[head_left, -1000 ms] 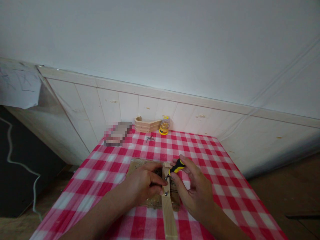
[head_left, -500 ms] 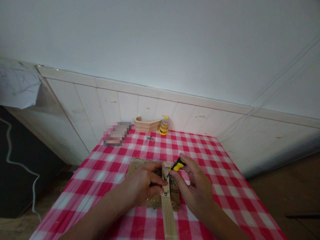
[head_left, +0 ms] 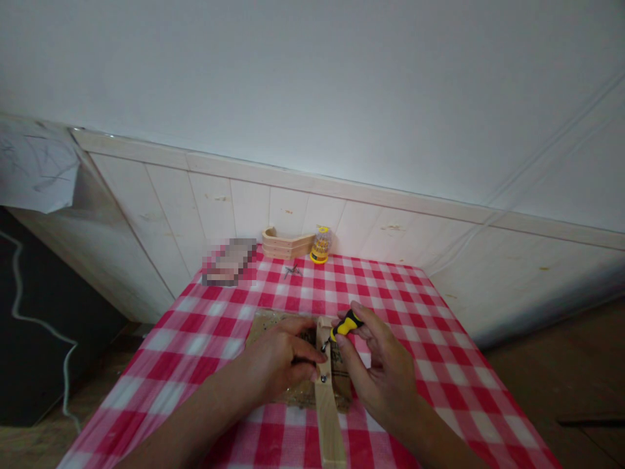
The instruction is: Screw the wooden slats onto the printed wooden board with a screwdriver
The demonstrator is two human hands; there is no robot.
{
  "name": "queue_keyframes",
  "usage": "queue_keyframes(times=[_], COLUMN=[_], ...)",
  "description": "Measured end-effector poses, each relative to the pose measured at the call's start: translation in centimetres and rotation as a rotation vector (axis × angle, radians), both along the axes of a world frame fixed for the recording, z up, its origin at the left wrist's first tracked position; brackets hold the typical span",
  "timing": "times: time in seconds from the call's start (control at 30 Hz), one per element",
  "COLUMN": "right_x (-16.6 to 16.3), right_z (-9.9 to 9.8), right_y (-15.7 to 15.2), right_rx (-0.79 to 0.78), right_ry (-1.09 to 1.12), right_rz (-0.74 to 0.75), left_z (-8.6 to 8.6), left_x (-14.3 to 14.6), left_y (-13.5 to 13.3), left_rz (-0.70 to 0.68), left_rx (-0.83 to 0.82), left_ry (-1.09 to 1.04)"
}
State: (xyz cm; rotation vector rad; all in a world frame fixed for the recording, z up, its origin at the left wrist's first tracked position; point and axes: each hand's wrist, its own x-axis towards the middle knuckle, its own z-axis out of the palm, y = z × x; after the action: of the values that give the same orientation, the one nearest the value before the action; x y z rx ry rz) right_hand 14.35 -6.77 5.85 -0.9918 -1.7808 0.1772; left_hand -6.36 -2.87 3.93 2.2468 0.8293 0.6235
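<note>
A pale wooden piece [head_left: 328,417] lies lengthwise over a flat brown cardboard package [head_left: 266,320] wrapped in clear film. My left hand [head_left: 276,355] grips the wood from its left side, fingertips pressed beside a dark screw. Between thumb and fingers, my right hand [head_left: 383,361] is closed on a short yellow-and-black screwdriver [head_left: 347,324]. Its shaft slants down to the left, and the tip meets a spot near the upper end of the wood. Lower down, a second dark screw [head_left: 323,378] shows in the wood. My left hand covers part of the package.
The table has a red-and-white checked cloth [head_left: 390,286]. Against the panelled wall [head_left: 288,207] stand stacked curved wooden pieces [head_left: 286,247] and a yellow bit holder with a clear cover [head_left: 321,246]. Small dark screws [head_left: 293,271] lie in front. A blurred-out object [head_left: 229,262] is at the back left.
My right hand has shifted very slightly, and the screwdriver handle has turned a little in its fingers. My left hand and the wooden piece stay in place.
</note>
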Motion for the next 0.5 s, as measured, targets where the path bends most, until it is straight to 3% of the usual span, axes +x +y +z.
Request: queue_keyframes(times=[0.5], right_x=[-0.5], right_z=[1.6], right_y=[0.0], right_rx=[0.094], right_ry=[-0.093], right_rz=[0.012], left_z=[0.4], left_x=[0.0], left_y=[0.0], left_rz=[-0.025], left_rx=[0.019], left_ry=[-0.006])
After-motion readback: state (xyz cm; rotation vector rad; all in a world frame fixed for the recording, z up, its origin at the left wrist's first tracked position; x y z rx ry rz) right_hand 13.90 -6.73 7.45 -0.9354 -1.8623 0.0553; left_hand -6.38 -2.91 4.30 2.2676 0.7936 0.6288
